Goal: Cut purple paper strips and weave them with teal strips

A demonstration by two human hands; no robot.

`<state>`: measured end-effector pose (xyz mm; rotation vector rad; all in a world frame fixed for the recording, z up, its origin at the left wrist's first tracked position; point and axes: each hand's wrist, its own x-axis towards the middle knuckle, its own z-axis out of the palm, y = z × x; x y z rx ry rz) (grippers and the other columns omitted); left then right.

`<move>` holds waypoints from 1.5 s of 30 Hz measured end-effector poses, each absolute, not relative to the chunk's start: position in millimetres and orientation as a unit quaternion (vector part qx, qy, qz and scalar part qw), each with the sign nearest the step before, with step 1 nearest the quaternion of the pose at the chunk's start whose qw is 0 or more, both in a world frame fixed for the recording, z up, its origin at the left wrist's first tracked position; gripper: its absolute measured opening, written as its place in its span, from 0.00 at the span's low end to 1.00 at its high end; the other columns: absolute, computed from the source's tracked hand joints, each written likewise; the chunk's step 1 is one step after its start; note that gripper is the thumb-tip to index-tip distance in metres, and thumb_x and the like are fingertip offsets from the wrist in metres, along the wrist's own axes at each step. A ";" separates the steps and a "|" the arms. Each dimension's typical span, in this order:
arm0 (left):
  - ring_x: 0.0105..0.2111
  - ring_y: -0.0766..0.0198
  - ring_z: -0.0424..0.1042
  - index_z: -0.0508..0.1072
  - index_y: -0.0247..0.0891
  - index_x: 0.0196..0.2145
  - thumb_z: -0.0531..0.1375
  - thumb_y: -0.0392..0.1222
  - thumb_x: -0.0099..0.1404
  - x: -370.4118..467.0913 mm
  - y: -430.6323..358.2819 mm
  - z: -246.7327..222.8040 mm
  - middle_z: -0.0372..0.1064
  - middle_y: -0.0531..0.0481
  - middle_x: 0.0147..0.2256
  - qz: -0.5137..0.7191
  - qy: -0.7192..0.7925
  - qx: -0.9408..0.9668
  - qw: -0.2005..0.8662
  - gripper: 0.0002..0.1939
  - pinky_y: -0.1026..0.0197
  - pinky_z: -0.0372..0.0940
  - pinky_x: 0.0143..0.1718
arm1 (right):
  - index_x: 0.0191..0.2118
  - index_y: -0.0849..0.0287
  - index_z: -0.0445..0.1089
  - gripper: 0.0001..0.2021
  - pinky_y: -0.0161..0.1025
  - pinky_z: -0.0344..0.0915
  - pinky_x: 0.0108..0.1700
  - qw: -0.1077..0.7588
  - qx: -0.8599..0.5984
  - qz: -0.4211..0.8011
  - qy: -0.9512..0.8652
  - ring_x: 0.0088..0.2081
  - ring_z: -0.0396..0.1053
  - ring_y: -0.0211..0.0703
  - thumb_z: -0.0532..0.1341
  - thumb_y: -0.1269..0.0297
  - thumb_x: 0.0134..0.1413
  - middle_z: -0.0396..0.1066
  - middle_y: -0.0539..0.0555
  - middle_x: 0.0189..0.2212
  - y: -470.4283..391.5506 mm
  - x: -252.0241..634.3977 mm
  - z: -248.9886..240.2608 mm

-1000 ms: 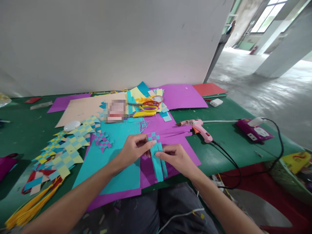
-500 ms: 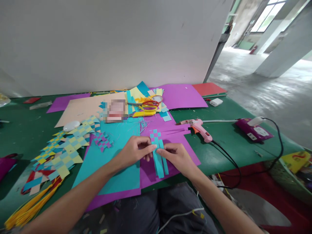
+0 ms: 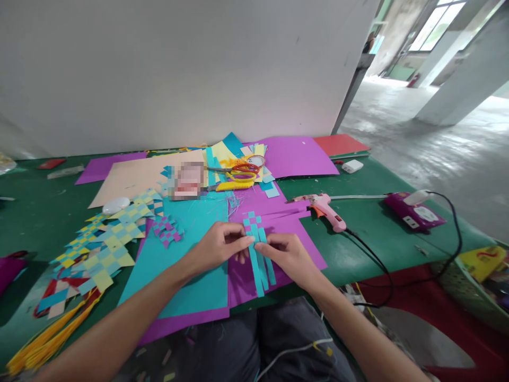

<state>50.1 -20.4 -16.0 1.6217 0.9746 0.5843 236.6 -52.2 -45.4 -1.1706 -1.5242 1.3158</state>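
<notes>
Between my hands is a small woven paper piece (image 3: 253, 223), a purple and turquoise check at its top with loose turquoise strips (image 3: 259, 268) hanging toward me. My left hand (image 3: 222, 244) pinches its left edge between thumb and fingers. From the other side, my right hand (image 3: 288, 254) grips the strips on the right, thumb tip close to the left thumb. Below them lie a purple paper sheet (image 3: 306, 244) and a turquoise sheet (image 3: 191, 281). A finished-looking purple and turquoise check piece (image 3: 167, 231) rests on the turquoise sheet.
A pink glue gun (image 3: 328, 212) lies to the right, its cord running to a purple power box (image 3: 415, 212). Red-handled scissors (image 3: 242, 171) and a yellow-handled cutter (image 3: 236, 186) lie behind my hands. Woven yellow-blue pieces (image 3: 113, 244) and yellow tassels (image 3: 55, 337) sit at left.
The hanging turquoise strips have shifted, with the left one now reaching lower and standing apart from its neighbour. Both hands keep their grip in nearly the same place.
</notes>
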 end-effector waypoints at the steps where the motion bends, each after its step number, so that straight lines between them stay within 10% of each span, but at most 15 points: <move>1: 0.20 0.66 0.72 0.68 0.36 0.21 0.61 0.44 0.62 50.3 -20.3 -16.1 0.70 0.53 0.19 0.247 0.413 0.686 0.545 0.14 0.66 0.66 0.24 | 0.18 0.57 0.52 0.23 0.35 0.42 0.24 0.394 -0.462 0.517 -0.603 0.23 0.43 0.33 0.60 0.50 0.53 0.43 0.45 0.19 -52.3 236.7 -45.7; 21: 0.18 0.67 0.67 0.66 0.35 0.19 0.59 0.48 0.62 47.8 -15.9 -20.8 0.66 0.54 0.16 0.335 0.466 0.697 0.429 0.18 0.66 0.60 0.21 | 0.16 0.60 0.64 0.21 0.34 0.56 0.25 0.483 -0.508 0.416 -0.580 0.19 0.60 0.34 0.62 0.55 0.54 0.63 0.48 0.14 -57.8 234.9 -41.1; 26: 0.19 0.69 0.65 0.62 0.36 0.19 0.59 0.48 0.62 49.5 -13.8 -22.8 0.63 0.56 0.16 0.341 0.466 0.716 0.393 0.19 0.67 0.57 0.20 | 0.31 0.59 0.71 0.05 0.31 0.58 0.24 0.552 -0.488 0.284 -0.614 0.21 0.61 0.32 0.62 0.63 0.54 0.67 0.46 0.20 -59.3 230.3 -43.8; 32: 0.20 0.68 0.68 0.63 0.36 0.20 0.58 0.46 0.64 53.2 -18.2 -22.6 0.64 0.56 0.17 0.291 0.435 0.734 0.432 0.18 0.67 0.59 0.22 | 0.46 0.58 0.70 0.12 0.30 0.63 0.29 0.528 -0.488 0.203 -0.665 0.23 0.65 0.32 0.62 0.64 0.56 0.70 0.47 0.24 -57.1 222.7 -53.2; 45: 0.20 0.71 0.60 0.67 0.34 0.21 0.54 0.41 0.65 48.0 -17.9 -24.2 0.62 0.56 0.18 0.242 0.367 0.810 0.388 0.15 0.67 0.52 0.22 | 0.37 0.58 0.76 0.08 0.29 0.57 0.24 0.513 -0.524 0.284 -0.618 0.18 0.56 0.31 0.66 0.62 0.51 0.62 0.43 0.16 -56.6 224.8 -49.6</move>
